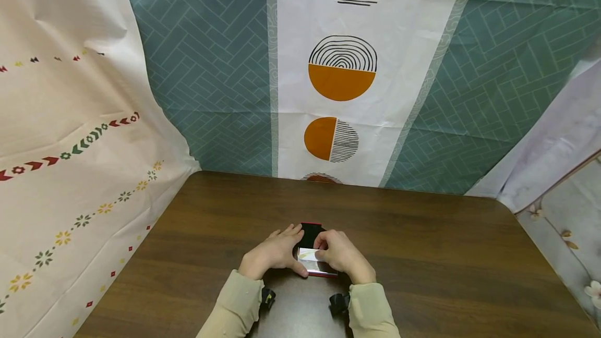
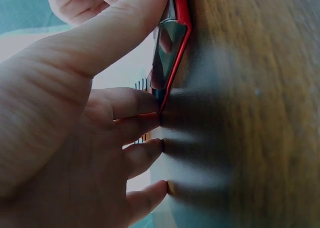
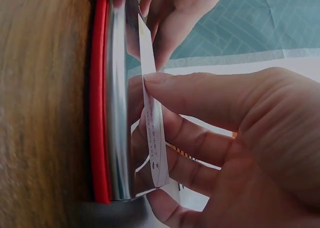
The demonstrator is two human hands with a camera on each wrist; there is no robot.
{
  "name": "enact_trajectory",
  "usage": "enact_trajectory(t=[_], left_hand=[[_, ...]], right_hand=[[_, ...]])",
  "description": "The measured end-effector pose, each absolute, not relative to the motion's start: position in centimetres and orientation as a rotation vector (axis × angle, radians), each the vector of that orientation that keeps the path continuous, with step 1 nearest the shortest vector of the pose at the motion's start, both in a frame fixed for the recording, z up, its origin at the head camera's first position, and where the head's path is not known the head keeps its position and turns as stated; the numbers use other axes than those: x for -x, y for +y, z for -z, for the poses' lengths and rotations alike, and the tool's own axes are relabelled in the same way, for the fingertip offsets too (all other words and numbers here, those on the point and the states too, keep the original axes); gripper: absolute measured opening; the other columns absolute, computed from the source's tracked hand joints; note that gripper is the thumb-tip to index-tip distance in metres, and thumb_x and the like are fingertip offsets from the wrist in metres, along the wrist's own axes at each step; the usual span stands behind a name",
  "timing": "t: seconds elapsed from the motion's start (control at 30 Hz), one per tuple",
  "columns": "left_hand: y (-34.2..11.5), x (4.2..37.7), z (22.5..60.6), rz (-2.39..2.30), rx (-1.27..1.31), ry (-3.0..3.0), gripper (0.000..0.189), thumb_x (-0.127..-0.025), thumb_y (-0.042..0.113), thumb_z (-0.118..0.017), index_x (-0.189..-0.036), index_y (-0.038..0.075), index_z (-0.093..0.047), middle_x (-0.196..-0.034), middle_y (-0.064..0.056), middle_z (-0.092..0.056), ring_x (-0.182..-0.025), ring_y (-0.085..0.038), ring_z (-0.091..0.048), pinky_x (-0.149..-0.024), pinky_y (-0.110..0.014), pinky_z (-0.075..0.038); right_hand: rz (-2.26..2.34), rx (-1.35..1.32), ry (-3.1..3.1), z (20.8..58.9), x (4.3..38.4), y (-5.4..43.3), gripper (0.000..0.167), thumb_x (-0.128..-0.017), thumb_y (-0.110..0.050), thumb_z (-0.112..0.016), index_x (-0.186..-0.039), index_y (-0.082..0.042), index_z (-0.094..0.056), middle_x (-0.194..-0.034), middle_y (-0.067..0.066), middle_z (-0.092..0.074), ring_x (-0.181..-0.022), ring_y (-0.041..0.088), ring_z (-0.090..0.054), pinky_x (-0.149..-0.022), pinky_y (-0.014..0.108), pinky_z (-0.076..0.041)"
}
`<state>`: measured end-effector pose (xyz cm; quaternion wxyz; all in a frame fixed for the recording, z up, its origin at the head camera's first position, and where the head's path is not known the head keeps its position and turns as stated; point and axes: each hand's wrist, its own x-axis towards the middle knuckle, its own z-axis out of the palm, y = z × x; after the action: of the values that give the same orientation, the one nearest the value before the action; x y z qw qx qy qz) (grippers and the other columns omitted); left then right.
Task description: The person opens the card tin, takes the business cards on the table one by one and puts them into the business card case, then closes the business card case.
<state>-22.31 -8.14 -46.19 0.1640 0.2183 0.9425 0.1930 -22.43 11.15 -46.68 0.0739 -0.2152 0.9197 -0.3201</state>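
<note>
An opened card case lies on the brown table, with a red rim and a dark raised lid (image 1: 308, 234) at its far side. Its shiny metal body (image 3: 118, 97) reflects the fingers in the right wrist view. Over this metal part, my right hand (image 1: 345, 255) pinches a white printed card (image 3: 154, 133) between thumb and fingers, the card tilted up off the metal. My left hand (image 1: 272, 255) holds the case (image 2: 182, 42) at its left end, thumb on the near edge and index finger at the far side. The other left fingertips touch the table.
The wooden table (image 1: 422, 254) spreads out on both sides of the hands. Patterned cloths hang around it: a teal and white one (image 1: 220, 77) behind, a cream one (image 1: 61, 119) at the left and a pale one (image 1: 554, 140) at the right.
</note>
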Motion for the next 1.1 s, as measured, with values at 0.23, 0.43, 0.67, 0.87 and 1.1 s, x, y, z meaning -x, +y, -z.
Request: enact_trajectory(t=[0.23,0.43,0.67,0.87,1.1], left_hand=[[-8.18,22.25,46.11,-0.552,-0.621,2.687,0.103,-0.069,0.051,-0.085,-0.148,0.0,-0.041,-0.158,-0.013,-0.028,-0.146,-0.03,-0.02,-0.115,-0.052,-0.019],[-8.18,22.35,46.21,-0.546,-0.613,2.679,0.103,-0.07,0.052,-0.084,-0.149,0.001,-0.039,-0.158,-0.012,-0.026,-0.147,-0.029,-0.018,-0.115,-0.052,-0.018],[-8.28,22.49,46.38,-0.544,-0.612,2.684,0.103,-0.07,0.053,-0.083,-0.149,0.002,-0.039,-0.159,-0.011,-0.026,-0.147,-0.029,-0.018,-0.115,-0.052,-0.017],[-8.25,22.47,46.26,-0.534,-0.624,2.687,0.104,-0.07,0.053,-0.083,-0.149,0.001,-0.039,-0.158,-0.012,-0.027,-0.146,-0.03,-0.019,-0.115,-0.053,-0.018],[-8.24,22.2,45.91,-0.52,-0.635,2.696,0.103,-0.07,0.053,-0.084,-0.147,0.0,-0.041,-0.157,-0.013,-0.029,-0.146,-0.03,-0.021,-0.114,-0.053,-0.021]], right_hand=[[0.921,0.627,2.783,46.72,22.28,11.02,0.013,-0.081,-0.001,-0.073,-0.079,-0.012,-0.067,-0.072,-0.005,-0.054,-0.068,0.012,-0.049,-0.064,0.03,-0.043],[0.901,0.616,2.802,46.92,22.18,10.95,0.014,-0.081,-0.003,-0.075,-0.08,-0.013,-0.066,-0.077,-0.003,-0.052,-0.072,0.014,-0.048,-0.067,0.032,-0.042],[0.894,0.614,2.804,47.08,22.15,10.95,0.015,-0.08,-0.004,-0.076,-0.08,-0.013,-0.065,-0.075,-0.003,-0.051,-0.073,0.015,-0.047,-0.068,0.036,-0.041],[0.886,0.619,2.808,47.06,22.15,11.01,0.014,-0.08,-0.005,-0.077,-0.081,-0.013,-0.065,-0.074,-0.003,-0.051,-0.072,0.015,-0.047,-0.067,0.036,-0.04],[0.882,0.619,2.81,47.03,22.14,11.05,0.013,-0.079,-0.006,-0.077,-0.08,-0.014,-0.066,-0.075,-0.004,-0.052,-0.075,0.016,-0.048,-0.069,0.039,-0.04]])
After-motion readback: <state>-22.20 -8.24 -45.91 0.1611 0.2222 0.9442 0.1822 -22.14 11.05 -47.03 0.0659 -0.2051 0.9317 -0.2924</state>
